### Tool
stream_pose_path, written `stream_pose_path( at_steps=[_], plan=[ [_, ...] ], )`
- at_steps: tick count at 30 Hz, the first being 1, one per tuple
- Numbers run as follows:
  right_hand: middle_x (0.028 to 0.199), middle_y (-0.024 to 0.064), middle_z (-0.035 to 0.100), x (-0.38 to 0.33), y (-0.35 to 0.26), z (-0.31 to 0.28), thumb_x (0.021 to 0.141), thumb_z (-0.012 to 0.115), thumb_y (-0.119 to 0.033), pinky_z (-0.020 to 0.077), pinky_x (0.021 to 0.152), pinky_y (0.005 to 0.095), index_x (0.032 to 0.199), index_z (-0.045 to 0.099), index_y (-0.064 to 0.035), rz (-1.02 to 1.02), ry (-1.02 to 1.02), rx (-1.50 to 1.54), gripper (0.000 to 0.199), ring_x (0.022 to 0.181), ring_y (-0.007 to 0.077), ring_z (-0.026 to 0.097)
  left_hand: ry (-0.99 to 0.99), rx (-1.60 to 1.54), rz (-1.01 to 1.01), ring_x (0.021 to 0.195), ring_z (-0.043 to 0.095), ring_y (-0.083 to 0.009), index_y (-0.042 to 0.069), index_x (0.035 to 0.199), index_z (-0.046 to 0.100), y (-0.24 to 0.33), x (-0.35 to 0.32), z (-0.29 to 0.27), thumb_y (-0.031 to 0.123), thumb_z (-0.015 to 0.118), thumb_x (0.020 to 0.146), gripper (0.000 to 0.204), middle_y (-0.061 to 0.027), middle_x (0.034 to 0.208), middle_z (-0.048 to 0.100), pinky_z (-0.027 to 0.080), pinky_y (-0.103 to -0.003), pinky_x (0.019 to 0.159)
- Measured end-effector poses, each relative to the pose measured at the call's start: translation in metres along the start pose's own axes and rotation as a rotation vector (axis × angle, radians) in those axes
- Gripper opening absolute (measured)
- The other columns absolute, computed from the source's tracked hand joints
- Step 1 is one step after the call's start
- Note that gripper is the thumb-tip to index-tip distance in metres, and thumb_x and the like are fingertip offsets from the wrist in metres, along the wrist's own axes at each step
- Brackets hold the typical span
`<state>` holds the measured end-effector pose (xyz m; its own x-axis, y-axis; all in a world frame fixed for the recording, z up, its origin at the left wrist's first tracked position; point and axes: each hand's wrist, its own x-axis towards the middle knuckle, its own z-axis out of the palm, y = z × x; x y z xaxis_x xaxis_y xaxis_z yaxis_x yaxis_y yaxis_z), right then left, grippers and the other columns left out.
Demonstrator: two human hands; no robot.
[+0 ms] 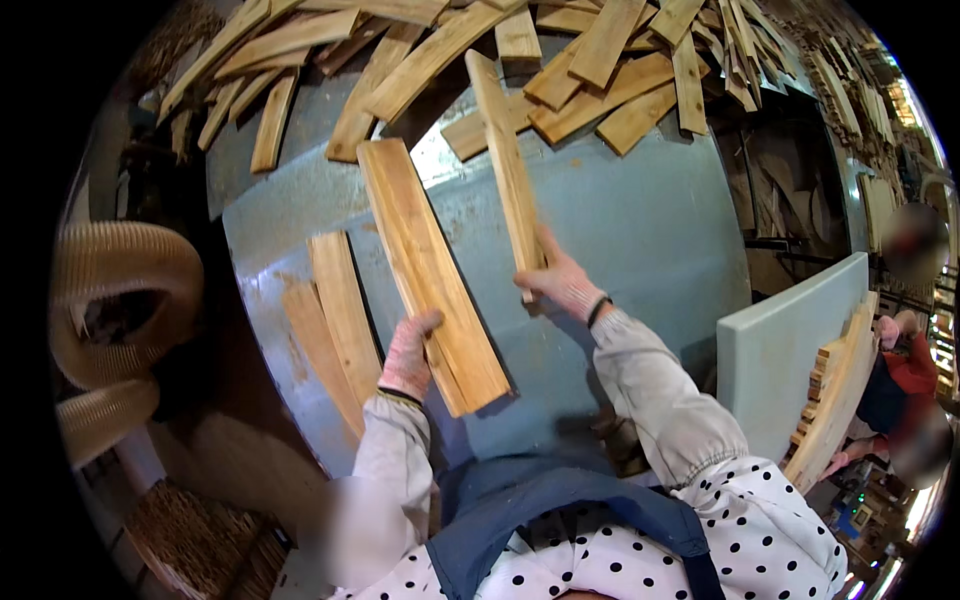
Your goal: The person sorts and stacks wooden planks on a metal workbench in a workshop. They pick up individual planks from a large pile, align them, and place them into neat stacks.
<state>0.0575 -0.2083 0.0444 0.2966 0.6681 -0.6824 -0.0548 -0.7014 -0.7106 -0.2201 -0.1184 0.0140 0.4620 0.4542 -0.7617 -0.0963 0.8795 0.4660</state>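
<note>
My left hand (408, 355), in a pinkish work glove, grips a wide wooden board (432, 280) by its left edge near the lower end. That board is tilted, its far end leaning left, and its broad face shows. My right hand (562, 282), gloved alike, is closed around the near end of a narrower-looking plank (505, 165), seen mostly edge-on and pointing away from me. The two pieces are apart. Beside my left hand, two more boards (345, 300) lie on the grey-blue metal table (640, 240).
A heap of loose boards (600, 90) covers the table's far side. At left is a ribbed hose (130, 300). A grey panel (790, 340) with stacked wood (835, 375) beside it stands at right, near another person in red (920, 365). Wood pieces (200, 540) are piled at lower left.
</note>
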Motion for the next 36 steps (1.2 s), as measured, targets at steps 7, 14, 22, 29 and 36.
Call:
stream_pose_path(
  at_steps=[7,14,22,29,36],
  plan=[
    [0.163,0.0136,0.037,-0.128,0.113,0.083,0.086,0.066,-0.004,0.0488,0.108,0.038,0.173,0.01,-0.0179,0.081,-0.542,0.919,0.105,0.134,0.0233,0.053,0.047,0.049,0.067,0.102,0.071,-0.0239,0.001,0.125,0.064,-0.042,-0.031,-0.039,0.031,0.079,0.092,0.047,-0.0091,0.113,0.071,0.06,-0.04,0.095],
    [0.167,0.0113,0.034,-0.154,0.127,0.122,0.094,0.072,-0.016,0.0389,0.122,0.0414,0.173,0.003,-0.0187,0.192,-0.662,1.01,0.105,0.145,0.0242,0.044,-0.01,-0.206,-0.001,0.11,0.071,-0.0286,-0.002,0.134,0.062,-0.051,-0.069,-0.034,0.033,0.073,0.097,0.051,-0.0152,0.123,0.072,0.058,-0.042,0.1],
    [0.158,0.0096,0.05,-0.167,0.113,0.148,0.101,0.071,-0.043,0.0382,0.118,0.033,0.172,0.017,-0.0175,0.112,-0.521,0.422,0.092,0.141,0.0205,0.045,-0.016,0.223,0.239,0.11,0.068,-0.0277,0.007,0.15,0.05,-0.069,-0.071,-0.014,0.036,0.068,0.101,0.059,-0.0133,0.128,0.069,0.056,-0.04,0.096],
    [0.138,0.0203,0.067,-0.117,0.072,0.139,0.093,0.071,-0.049,0.047,0.11,0.0395,0.155,0.054,-0.0153,0.176,-0.673,-0.355,0.072,0.129,0.0277,0.063,0.572,1.273,0.238,0.134,0.052,-0.045,0.006,0.157,0.04,-0.086,-0.046,-0.036,0.039,0.089,0.071,0.105,-0.0265,0.143,0.056,0.045,-0.051,0.114],
    [0.149,0.023,0.06,0.123,-0.074,0.075,0.091,0.067,-0.052,0.0406,0.116,0.0393,0.151,0.055,-0.0034,-0.185,0.145,0.203,0.078,0.142,0.0298,0.054,0.675,1.248,0.272,0.122,0.06,-0.0462,0.005,0.15,0.048,-0.081,-0.056,-0.024,0.021,0.084,0.069,0.09,-0.0265,0.132,0.062,0.05,-0.05,0.108]
  ],
)
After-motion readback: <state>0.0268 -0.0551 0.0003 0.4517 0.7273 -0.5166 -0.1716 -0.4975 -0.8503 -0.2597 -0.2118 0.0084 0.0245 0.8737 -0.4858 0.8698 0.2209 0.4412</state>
